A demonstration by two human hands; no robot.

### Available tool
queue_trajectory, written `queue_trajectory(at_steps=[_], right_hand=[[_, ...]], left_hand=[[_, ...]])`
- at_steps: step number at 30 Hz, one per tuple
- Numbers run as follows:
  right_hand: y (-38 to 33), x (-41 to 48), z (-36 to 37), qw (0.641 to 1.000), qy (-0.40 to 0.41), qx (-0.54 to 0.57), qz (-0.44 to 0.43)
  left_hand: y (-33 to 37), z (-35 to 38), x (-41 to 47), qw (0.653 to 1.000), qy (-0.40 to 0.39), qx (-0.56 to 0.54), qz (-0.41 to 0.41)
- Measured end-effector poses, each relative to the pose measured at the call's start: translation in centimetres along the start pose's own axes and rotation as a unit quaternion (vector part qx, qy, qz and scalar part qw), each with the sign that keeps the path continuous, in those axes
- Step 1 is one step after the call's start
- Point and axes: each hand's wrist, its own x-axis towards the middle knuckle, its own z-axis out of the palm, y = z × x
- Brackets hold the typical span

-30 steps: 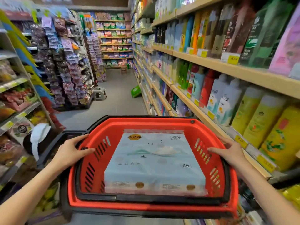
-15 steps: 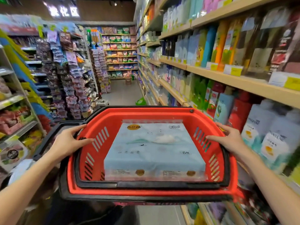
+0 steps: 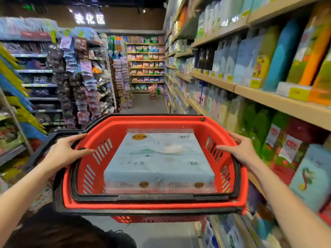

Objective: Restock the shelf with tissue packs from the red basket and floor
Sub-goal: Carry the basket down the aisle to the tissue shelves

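Your left hand (image 3: 62, 151) and right hand (image 3: 240, 151) each grip a side rim of the red basket (image 3: 154, 205), fingers (image 3: 78, 137) wrapped over the edge. The tissue pack (image 3: 159, 163) lies flat inside, between your fingers.

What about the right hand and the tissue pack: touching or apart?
Apart. The head view shows the right hand gripping the rim of the red basket, with bare slotted wall between its thumb and the tissue pack.
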Motion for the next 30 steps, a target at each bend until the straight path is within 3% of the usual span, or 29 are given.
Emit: queue_trajectory(at_steps=[9, 23, 30], right_hand=[[1.4, 19.5, 7.3, 0.998, -0.056, 0.007, -0.007], [4.5, 45.1, 19.8, 0.999, -0.015, 0.026, -0.026], [8.5, 57.6, 26.1, 0.998, -0.054, 0.028, -0.015]], left_hand=[[0.4, 4.1, 16.9, 0.999, 0.01, 0.02, -0.031], [0.4, 11.3, 46.1, 1.0, -0.002, 0.008, -0.008], [-1.4, 17.4, 58.0, 0.999, -0.008, 0.026, -0.022]])
